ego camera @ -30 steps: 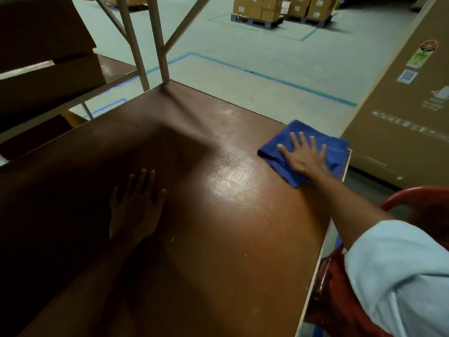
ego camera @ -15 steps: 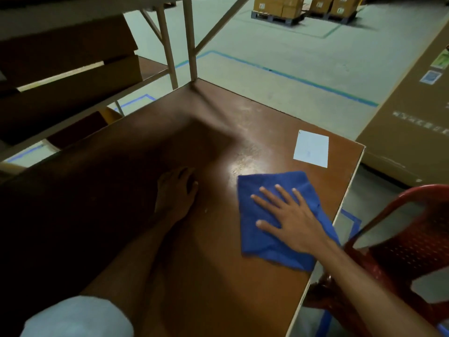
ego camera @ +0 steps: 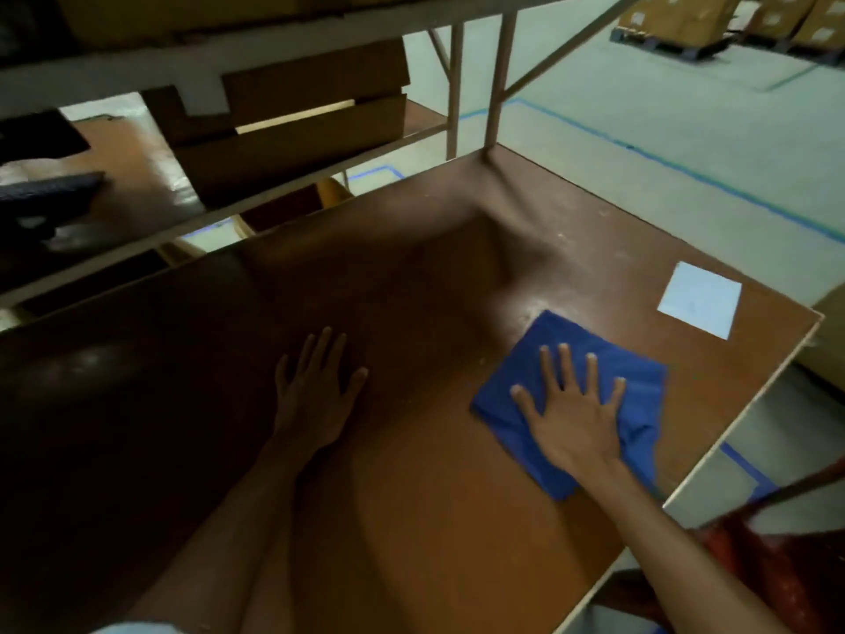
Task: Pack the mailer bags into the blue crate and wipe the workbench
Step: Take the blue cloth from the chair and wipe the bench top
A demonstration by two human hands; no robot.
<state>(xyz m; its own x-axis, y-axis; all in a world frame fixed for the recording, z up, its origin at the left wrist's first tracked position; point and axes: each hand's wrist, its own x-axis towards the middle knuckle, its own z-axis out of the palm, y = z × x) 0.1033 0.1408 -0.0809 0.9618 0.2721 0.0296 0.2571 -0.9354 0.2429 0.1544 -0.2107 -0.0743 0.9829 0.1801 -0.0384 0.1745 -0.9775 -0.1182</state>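
Flat on the brown workbench (ego camera: 411,519), both hands lie spread, the right hand (ego camera: 571,414) pressing a blue cloth (ego camera: 640,395).

A right hand (ego camera: 577,416) presses flat, fingers (ego camera: 565,366) spread, on a folded blue cloth (ego camera: 640,395) on a glossy brown wooden worktop (ego camera: 434,519). The left hand (ego camera: 315,388) lies palm-down on bare wood to its left. A pale square paper (ego camera: 700,298) sits near the far right corner.
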